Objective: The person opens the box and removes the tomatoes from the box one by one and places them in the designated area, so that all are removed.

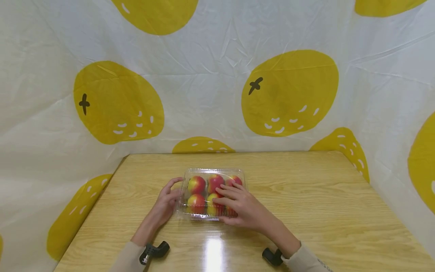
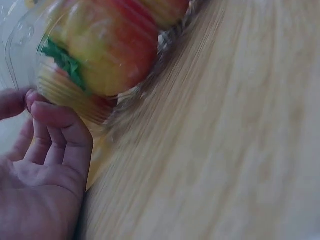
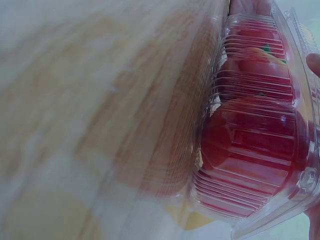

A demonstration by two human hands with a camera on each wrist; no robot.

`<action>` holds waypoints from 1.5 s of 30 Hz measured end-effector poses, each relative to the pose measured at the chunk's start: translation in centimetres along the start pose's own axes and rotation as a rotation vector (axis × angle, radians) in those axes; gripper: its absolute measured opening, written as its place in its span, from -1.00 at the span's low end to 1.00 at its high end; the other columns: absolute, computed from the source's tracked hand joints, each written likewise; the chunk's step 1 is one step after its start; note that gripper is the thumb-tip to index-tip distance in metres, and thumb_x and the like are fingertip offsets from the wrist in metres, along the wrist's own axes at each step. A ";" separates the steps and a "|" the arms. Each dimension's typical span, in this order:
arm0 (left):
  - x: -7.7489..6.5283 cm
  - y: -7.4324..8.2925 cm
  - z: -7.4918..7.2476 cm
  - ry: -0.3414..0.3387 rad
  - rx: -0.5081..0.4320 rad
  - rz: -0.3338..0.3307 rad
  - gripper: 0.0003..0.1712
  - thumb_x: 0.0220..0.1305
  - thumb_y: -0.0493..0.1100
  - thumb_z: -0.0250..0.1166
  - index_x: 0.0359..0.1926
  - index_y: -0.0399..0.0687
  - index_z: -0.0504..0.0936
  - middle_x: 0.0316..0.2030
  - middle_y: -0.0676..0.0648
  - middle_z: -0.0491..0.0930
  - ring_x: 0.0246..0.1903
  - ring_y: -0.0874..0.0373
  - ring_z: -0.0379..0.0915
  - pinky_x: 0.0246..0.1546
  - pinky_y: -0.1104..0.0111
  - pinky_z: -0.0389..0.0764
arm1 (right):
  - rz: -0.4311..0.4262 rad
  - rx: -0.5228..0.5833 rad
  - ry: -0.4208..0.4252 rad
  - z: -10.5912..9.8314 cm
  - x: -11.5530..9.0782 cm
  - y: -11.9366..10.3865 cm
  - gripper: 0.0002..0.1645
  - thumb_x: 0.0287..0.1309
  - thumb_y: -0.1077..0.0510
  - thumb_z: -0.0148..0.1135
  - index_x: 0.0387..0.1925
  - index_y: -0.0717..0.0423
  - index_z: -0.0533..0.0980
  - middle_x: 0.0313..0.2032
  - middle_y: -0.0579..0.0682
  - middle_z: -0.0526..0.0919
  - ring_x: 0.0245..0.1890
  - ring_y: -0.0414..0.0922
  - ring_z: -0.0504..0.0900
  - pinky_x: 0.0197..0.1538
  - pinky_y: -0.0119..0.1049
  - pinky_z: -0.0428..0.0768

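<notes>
A clear plastic clamshell box (image 1: 213, 171) stands on the table with several red-and-yellow apples (image 1: 196, 185) inside. At its left side is my left hand (image 1: 165, 204). In the left wrist view, the thumb and forefinger of that hand (image 2: 52, 160) pinch the box's rim near a corner, and an apple with a green leaf (image 2: 67, 65) shows through the plastic. My right hand (image 1: 246, 207) rests on the lid's right part with fingers spread, covering some apples. The right wrist view shows the box's ribbed side wall (image 3: 250, 185), with the lid appearing lowered onto the base.
The wooden table (image 1: 306, 181) extends around the box on all sides. A white cloth with yellow fruit prints (image 1: 204, 94) hangs behind it and along both sides. Black wrist-worn devices (image 1: 158, 250) sit at both sleeves.
</notes>
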State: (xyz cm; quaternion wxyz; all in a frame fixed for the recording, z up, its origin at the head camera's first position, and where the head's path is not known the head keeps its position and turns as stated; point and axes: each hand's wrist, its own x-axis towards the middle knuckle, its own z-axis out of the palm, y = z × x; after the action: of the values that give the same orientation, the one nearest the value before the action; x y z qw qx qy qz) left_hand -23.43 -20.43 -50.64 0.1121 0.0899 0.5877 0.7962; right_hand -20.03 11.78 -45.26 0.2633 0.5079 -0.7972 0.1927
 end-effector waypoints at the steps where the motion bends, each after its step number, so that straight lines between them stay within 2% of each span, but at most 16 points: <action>1: 0.0 0.0 -0.1 -0.011 0.001 -0.001 -0.50 0.50 -0.37 0.05 0.36 0.03 0.29 -0.28 0.10 0.73 -0.30 0.28 0.61 -0.26 0.47 0.63 | 0.000 0.001 -0.002 0.0 0.0 0.0 -0.37 -0.05 -0.06 0.64 0.09 0.02 0.69 0.19 0.13 0.70 0.26 0.11 0.65 0.33 0.25 0.52; 6: 0.1 0.2 -0.3 -0.067 0.000 -0.007 -0.44 0.51 -0.36 0.04 0.45 0.00 0.25 -0.20 0.06 0.74 -0.26 0.27 0.63 -0.25 0.46 0.66 | 0.022 0.030 -0.019 -0.1 -0.1 0.0 -0.37 -0.05 -0.04 0.63 0.10 0.02 0.68 0.20 0.12 0.69 0.29 0.10 0.63 0.36 0.26 0.49; 10: 0.1 0.1 -0.4 -0.095 -0.010 0.004 -0.39 0.52 -0.37 0.03 0.52 -0.06 0.20 -0.18 0.05 0.71 -0.31 0.30 0.60 -0.31 0.49 0.65 | 0.050 0.054 -0.041 -0.2 -0.2 0.0 -0.35 -0.07 0.01 0.63 0.13 0.01 0.67 0.23 0.11 0.68 0.32 0.10 0.60 0.40 0.25 0.45; 16: 0.4 -0.3 -0.4 -0.081 -0.006 0.007 -0.39 0.52 -0.36 0.02 0.51 -0.04 0.19 -0.22 0.08 0.67 -0.33 0.32 0.58 -0.31 0.51 0.63 | 0.047 0.023 -0.088 -0.8 0.0 -0.1 -0.32 -0.08 0.03 0.62 0.16 0.01 0.64 0.27 0.13 0.64 0.35 0.11 0.57 0.40 0.27 0.43; 29: 0.3 0.0 -0.2 -0.096 -0.014 0.009 -0.36 0.51 -0.39 0.04 0.52 -0.10 0.12 -0.23 0.11 0.62 -0.41 0.37 0.53 -0.42 0.56 0.59 | 0.095 -0.077 -0.281 -2.2 0.3 -1.1 -0.28 0.04 0.16 0.46 0.30 -0.02 0.54 0.42 0.11 0.49 0.48 0.07 0.42 0.50 0.22 0.32; 39: 0.2 0.0 -0.3 -0.126 0.008 0.033 -0.34 0.53 -0.38 0.01 0.56 -0.13 0.09 -0.12 0.08 0.65 -0.34 0.35 0.59 -0.40 0.53 0.62 | 0.120 -0.121 -0.326 -2.7 0.0 -1.4 -0.15 0.07 0.14 0.47 0.43 0.05 0.43 0.47 0.10 0.42 0.52 0.03 0.36 0.55 0.17 0.25; 43: 0.2 0.0 -0.3 -0.124 0.012 0.031 -0.33 0.53 -0.37 0.03 0.57 -0.13 0.08 -0.14 0.08 0.65 -0.37 0.36 0.57 -0.46 0.55 0.57 | 0.128 -0.137 -0.344 -3.0 -0.3 -1.3 -0.16 0.07 0.15 0.45 0.43 -0.02 0.43 0.47 0.18 0.40 0.52 0.10 0.34 0.54 0.17 0.27; 45: 0.2 -0.1 -0.3 -0.119 0.015 0.029 -0.32 0.52 -0.36 0.05 0.57 -0.12 0.08 -0.15 0.09 0.64 -0.40 0.37 0.54 -0.51 0.56 0.53 | 0.135 -0.152 -0.351 -3.1 -0.4 -1.3 -0.16 0.08 0.15 0.43 0.44 -0.08 0.43 0.48 0.21 0.38 0.52 0.14 0.33 0.53 0.23 0.26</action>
State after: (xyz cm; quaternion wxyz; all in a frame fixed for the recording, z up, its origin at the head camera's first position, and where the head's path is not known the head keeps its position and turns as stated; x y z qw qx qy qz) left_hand -23.75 -20.61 -50.77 0.1345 0.1466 0.5847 0.7865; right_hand -18.03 13.30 -43.00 0.1445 0.4578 -0.8753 0.0577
